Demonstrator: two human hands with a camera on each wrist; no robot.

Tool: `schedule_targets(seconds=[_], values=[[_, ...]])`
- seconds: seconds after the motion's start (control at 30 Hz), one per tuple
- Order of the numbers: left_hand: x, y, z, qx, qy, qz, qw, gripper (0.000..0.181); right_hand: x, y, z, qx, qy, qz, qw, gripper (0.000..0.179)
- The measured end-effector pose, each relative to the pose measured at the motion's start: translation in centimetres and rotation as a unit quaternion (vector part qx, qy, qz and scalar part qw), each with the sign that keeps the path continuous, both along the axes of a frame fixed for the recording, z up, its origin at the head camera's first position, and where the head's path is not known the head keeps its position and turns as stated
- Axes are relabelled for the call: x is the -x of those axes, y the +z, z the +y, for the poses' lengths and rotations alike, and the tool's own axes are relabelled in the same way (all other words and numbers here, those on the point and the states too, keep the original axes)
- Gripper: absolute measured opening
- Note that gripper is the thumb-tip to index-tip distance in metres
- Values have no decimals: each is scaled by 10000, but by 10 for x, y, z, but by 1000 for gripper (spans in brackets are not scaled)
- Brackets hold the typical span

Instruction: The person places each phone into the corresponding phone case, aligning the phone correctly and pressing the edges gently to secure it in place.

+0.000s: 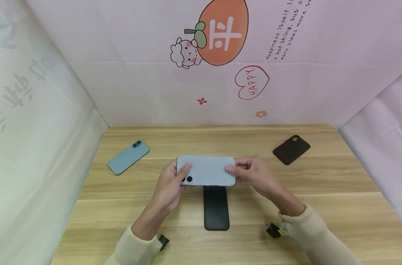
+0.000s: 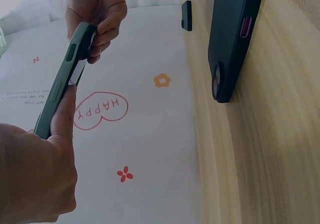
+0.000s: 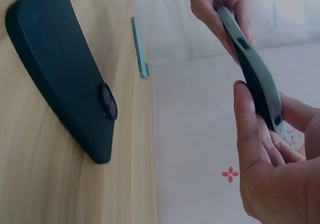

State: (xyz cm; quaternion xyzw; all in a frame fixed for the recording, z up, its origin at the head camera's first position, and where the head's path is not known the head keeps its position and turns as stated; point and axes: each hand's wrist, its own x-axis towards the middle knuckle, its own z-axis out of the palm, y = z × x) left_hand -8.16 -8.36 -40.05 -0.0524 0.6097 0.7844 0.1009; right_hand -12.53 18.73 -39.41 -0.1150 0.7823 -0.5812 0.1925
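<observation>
A light blue phone case [image 1: 211,171] is held sideways above the table, its back up and two dark camera circles at the lower left. My left hand [image 1: 169,184] grips its left end, the thumb lying across the back near those circles. At the other end my right hand [image 1: 256,175] pinches the corner area between thumb and fingers. Side cut-outs and a dark inner face show in the right wrist view, where the case [image 3: 259,74] looks bowed. Whether a phone sits inside I cannot tell. Below lies a black phone [image 1: 216,210], its upper end hidden by the case.
Another light blue phone [image 1: 128,158] lies at the back left of the wooden table [image 1: 121,213], camera circles up. A black phone or case [image 1: 291,149] with a camera area lies at the back right. A printed cloth [image 1: 138,88] hangs behind the table.
</observation>
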Motion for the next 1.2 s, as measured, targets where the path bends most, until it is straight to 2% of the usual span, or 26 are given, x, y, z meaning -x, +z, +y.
schedule_targets(seconds=[0.17, 0.3, 0.6, 0.93, 1.2], values=[[1, 3, -2, 14, 188, -16, 9998, 34, -5, -1, -4, 589, 488, -618, 9952, 36], [1, 3, -3, -7, 242, -22, 9997, 34, -7, -3, -7, 812, 577, -830, 9916, 41], [2, 2, -4, -96, 324, -107, 9994, 34, -8, -7, -9, 907, 830, -802, 9892, 39], [1, 2, -5, -102, 189, 6, 9998, 35, -12, -9, -10, 1103, 775, -744, 9881, 31], [3, 3, -7, -108, 199, -69, 9997, 35, -15, -12, -13, 1197, 724, -572, 9885, 33]])
